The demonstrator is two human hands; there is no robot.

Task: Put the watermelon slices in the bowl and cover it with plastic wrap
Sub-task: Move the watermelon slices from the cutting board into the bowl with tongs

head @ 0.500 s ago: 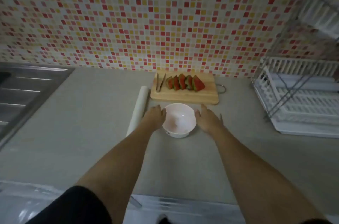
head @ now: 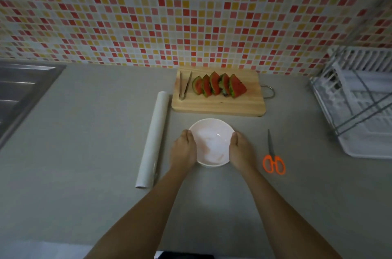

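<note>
A white bowl [head: 212, 142] with nothing in it sits on the grey counter in front of me. My left hand [head: 184, 149] grips its left rim and my right hand [head: 240, 150] grips its right rim. Behind it lies a wooden cutting board [head: 218, 106] with several watermelon slices [head: 218, 86] standing in a row and metal tongs [head: 184, 85] at its left end. A roll of plastic wrap [head: 153, 138] lies lengthwise to the left of the bowl.
Orange-handled scissors [head: 273, 157] lie right of the bowl. A white dish rack [head: 360, 110] stands at the right edge, a steel sink [head: 19, 91] at the far left. The tiled wall [head: 191, 15] closes the back.
Both hands have closed onto the bowl's sides and the bowl sits a little nearer to me. The view has moved closer, and the scissors now show.
</note>
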